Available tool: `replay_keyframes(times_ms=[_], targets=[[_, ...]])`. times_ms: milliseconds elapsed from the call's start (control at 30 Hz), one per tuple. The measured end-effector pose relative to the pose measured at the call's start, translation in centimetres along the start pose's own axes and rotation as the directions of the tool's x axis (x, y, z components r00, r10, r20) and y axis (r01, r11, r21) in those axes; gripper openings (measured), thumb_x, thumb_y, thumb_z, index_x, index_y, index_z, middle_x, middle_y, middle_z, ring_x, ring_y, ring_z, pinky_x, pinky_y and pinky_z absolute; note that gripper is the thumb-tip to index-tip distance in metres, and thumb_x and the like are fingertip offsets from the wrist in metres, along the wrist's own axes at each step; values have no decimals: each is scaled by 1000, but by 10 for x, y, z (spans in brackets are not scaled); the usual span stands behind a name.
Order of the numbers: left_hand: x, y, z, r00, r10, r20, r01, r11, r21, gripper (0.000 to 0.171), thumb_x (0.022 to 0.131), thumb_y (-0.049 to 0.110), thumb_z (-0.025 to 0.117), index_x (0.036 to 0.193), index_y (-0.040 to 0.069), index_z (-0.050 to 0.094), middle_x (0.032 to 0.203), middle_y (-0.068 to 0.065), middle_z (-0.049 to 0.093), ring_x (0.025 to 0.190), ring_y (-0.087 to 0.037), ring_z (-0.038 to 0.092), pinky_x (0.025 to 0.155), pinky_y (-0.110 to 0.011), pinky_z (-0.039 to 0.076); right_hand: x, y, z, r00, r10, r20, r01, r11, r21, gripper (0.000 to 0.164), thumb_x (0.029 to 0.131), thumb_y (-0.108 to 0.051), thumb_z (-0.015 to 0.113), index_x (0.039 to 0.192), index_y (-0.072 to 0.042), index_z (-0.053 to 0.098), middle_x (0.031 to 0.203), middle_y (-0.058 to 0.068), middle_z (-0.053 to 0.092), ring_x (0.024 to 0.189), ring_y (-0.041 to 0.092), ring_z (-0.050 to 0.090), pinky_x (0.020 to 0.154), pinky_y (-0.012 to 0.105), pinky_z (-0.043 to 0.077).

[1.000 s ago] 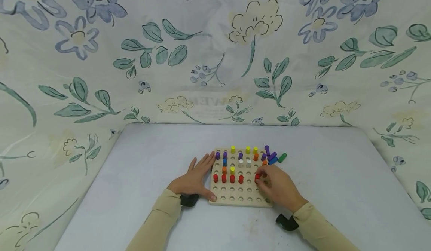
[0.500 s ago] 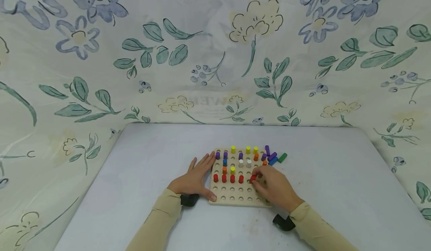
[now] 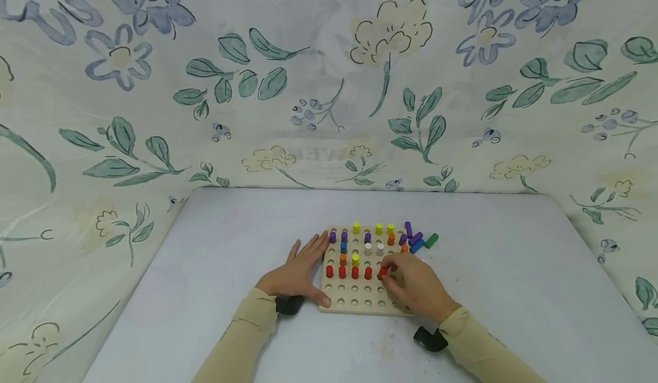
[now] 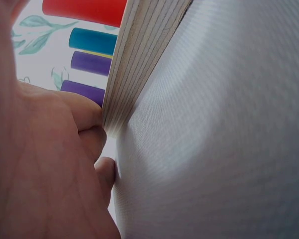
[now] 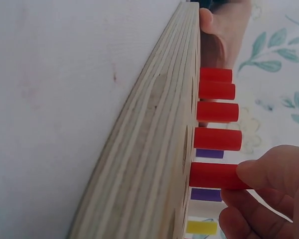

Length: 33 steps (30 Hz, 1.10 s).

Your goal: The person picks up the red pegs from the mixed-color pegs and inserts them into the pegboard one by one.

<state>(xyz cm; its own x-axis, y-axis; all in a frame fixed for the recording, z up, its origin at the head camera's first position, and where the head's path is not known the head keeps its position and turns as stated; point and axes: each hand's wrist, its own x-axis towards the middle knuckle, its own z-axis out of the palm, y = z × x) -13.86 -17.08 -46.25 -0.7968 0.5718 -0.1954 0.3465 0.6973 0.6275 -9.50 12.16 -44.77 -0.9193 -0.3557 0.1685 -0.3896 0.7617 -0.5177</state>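
Note:
A wooden pegboard point(image 3: 354, 309) lies on the table, its holes partly filled with coloured pegs. My right hand point(image 3: 418, 286) pinches a red peg point(image 5: 214, 175) between thumb and fingers. That peg stands upright at the board, in line with several red pegs point(image 3: 354, 273) to its left. My left hand point(image 3: 295, 274) rests along the board's left edge, fingers spread, the thumb over the near left corner. In the left wrist view its fingers lie against the board's layered side point(image 4: 139, 55), beside purple pegs point(image 4: 84, 91).
Past the board's far right corner lie loose pegs, among them a green peg point(image 3: 431, 241), a blue peg point(image 3: 417, 246) and purple pegs point(image 3: 408, 229). White pegs point(image 3: 380, 249) and yellow pegs point(image 3: 378, 229) stand in the farther rows. A flowered cloth point(image 3: 329, 86) hangs behind the table point(image 3: 231, 217).
My right hand has moved left along the board with the red peg, bringing it beside the other red pegs. My left hand has stayed in place.

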Motion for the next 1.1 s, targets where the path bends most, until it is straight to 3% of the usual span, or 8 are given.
replay_keyframes(times_ms=[400, 1100], targets=[[0, 1, -1, 1000, -8, 3, 8, 1000, 4, 135, 66, 53, 89, 161, 3, 7, 169, -9, 0, 155, -28, -6, 119, -57, -12, 3, -1, 1, 1000, 10, 19, -10, 1000, -4, 18, 88, -12, 77, 103, -14, 68, 97, -4, 66, 94, 15, 62, 88, 37, 56], [0, 1, -1, 1000, -12, 5, 12, 1000, 26, 135, 66, 54, 89, 161, 4, 6, 169, -8, 0, 155, -27, -6, 119, -57, -11, 3, -2, 4, 999, 8, 35, -8, 1000, -4, 19, 90, -12, 75, 108, -10, 70, 100, -1, 66, 93, 15, 61, 85, 35, 57]])
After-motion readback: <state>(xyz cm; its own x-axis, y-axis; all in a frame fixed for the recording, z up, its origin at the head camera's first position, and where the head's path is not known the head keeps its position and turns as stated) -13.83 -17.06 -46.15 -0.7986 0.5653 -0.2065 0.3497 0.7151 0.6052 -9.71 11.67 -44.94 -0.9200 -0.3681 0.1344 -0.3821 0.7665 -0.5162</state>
